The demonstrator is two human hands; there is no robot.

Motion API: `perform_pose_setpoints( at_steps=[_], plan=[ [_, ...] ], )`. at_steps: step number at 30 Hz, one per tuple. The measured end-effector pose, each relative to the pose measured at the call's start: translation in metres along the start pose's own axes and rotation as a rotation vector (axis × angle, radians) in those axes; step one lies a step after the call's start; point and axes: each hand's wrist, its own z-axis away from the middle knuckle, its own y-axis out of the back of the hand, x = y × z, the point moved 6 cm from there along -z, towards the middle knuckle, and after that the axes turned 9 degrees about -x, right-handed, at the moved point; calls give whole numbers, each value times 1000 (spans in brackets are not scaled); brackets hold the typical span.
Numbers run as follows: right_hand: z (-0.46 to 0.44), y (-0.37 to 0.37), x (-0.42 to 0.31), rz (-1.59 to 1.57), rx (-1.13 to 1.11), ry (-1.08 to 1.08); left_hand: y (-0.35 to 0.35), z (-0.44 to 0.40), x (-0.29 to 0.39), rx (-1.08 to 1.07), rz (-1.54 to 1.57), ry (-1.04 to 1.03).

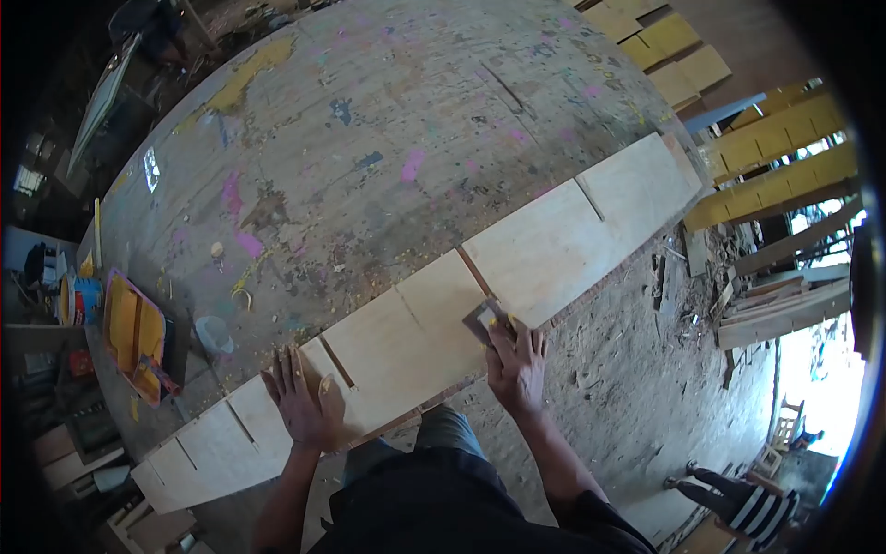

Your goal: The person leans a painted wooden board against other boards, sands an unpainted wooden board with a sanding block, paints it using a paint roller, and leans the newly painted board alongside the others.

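Observation:
A long pale plywood board [415, 319] with several narrow slots lies diagonally along the near edge of the worktable. My left hand [302, 411] rests flat on it with fingers extended, left of a dark slot. In my right hand [517, 369] is a flat, dark grey square piece [477, 323], pinched at its near edge. It looks like a scraper, but its exact kind is unclear. It sits over the board, close to the lower end of a reddish-brown slot [472, 270]. Yellow marks show on my right fingertips.
The worktable [369, 138] is stained with paint. A tray with yellow paste [134, 332] and a translucent cup [213, 335] stand at its left. Yellow slotted boards [775, 138] are stacked at right. Another person in a striped top [771, 512] is at lower right.

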Motion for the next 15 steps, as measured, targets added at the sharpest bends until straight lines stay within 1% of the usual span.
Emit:
perform_pose_setpoints(
  at_steps=[2,3,4,5,7,9,10,12,13,15],
  plan=[
    [-52,-18,14,27,2,-24,-4,1,-3,1,-52,-29],
    [-89,-22,16,50,78,9,-6,1,-5,1,-51,-19],
    [-119,-23,17,31,59,16,-6,2,-8,3,-51,-1],
    [-128,-21,17,5,42,27,-7,2,-8,-10,-53,1],
    [-122,-9,17,-12,29,40,-7,2,-9,-18,-47,0],
    [-61,4,21,-19,-82,6,-8,2,-9,11,-71,-23],
    [-29,4,24,-19,-58,27,-7,2,-8,9,-67,-8],
    [-28,5,20,31,-42,53,-4,0,-5,-9,-39,11],
    [-44,-2,23,27,-31,49,-4,-2,-5,-14,-43,9],
    [-105,-17,24,37,30,50,-5,-1,-5,-30,-43,30]
  ],
)
